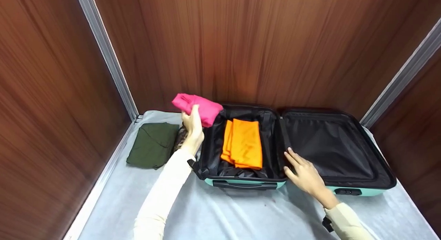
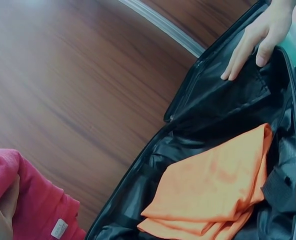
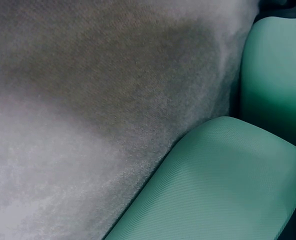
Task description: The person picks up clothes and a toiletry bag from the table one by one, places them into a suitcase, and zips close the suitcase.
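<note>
A folded pink garment (image 1: 208,111) is gripped by my left hand (image 1: 193,124), raised above the left rim of an open mint-green suitcase (image 1: 203,154). A small white tag (image 2: 59,228) shows on the pink cloth in the left wrist view. Folded orange cloth (image 1: 246,143) lies inside the suitcase's left half, on the black lining. My right hand (image 1: 305,174) is at the hinge side between the two halves, its fingers extended over the edge. In the right wrist view only the green shell (image 3: 213,185) and the pale sheet appear; the right hand is out of that frame.
A folded dark green garment (image 1: 153,145) lies left of the suitcase. Beside it is a patterned dark item (image 1: 181,136), partly hidden by my left arm. The suitcase's lid half (image 1: 327,147) lies open on the right. Wood-look panels (image 1: 241,43) rise behind and at both sides.
</note>
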Demonstrator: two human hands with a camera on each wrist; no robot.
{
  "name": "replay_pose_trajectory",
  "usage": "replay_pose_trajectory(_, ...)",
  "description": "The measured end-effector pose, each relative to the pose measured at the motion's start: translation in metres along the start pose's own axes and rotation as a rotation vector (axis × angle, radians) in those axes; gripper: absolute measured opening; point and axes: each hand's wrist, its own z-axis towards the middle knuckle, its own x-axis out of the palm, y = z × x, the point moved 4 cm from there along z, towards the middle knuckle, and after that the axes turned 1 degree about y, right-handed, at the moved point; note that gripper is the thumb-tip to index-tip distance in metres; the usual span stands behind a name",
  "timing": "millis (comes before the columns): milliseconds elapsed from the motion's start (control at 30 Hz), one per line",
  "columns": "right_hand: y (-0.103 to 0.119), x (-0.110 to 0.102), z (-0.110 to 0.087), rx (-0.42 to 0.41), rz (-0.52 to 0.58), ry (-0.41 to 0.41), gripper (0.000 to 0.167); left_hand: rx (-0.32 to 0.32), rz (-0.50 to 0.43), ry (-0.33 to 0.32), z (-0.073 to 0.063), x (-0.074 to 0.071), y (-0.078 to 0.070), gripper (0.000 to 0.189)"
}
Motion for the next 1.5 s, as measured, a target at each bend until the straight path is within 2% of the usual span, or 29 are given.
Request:
replay_pose_trajectory(200, -0.002, -0.002, -0.001, 0.017, -0.003, 0.010, 0.055, -0.010, 0.004, 0.046, -0.007, 0.013, 0.007, 0.058)
replay_pose_trajectory(333, -0.001, -0.002, -0.002, 0.009, -0.007, 0.004, 0.055, -0.007, -0.010, 0.066, -0.012, 0.020, 0.014, 0.055)
replay_pose_trajectory(500, 0.000, -0.001, -0.002, -0.001, -0.008, -0.006, 0.055, -0.014, 0.023, 0.070, -0.017, 0.026, 0.025, 0.053)
replay_pose_trajectory(733, 0.000, 0.001, -0.002, -0.008, -0.005, -0.008, 0.055, -0.050, 0.029, 0.090, -0.025, 0.036, 0.039, 0.045)
replay_pose_trajectory(1000, 0.001, 0.000, -0.003, -0.012, -0.004, -0.020, 0.054, -0.108, -0.028, 0.161, -0.038, 0.053, 0.052, 0.052)
replay_pose_trajectory(1167, 0.003, -0.001, -0.002, -0.030, -0.001, -0.036, 0.053, -0.124, 0.003, 0.201, -0.041, 0.063, 0.060, 0.059)
replay_pose_trajectory(1367, 0.004, 0.000, -0.002, -0.022, -0.001, -0.031, 0.053, -0.177, -0.079, 0.272, -0.042, 0.073, 0.072, 0.074)
replay_pose_trajectory(1500, 0.004, 0.000, -0.002, -0.011, -0.002, -0.015, 0.054, -0.213, -0.139, 0.309, -0.043, 0.079, 0.080, 0.074)
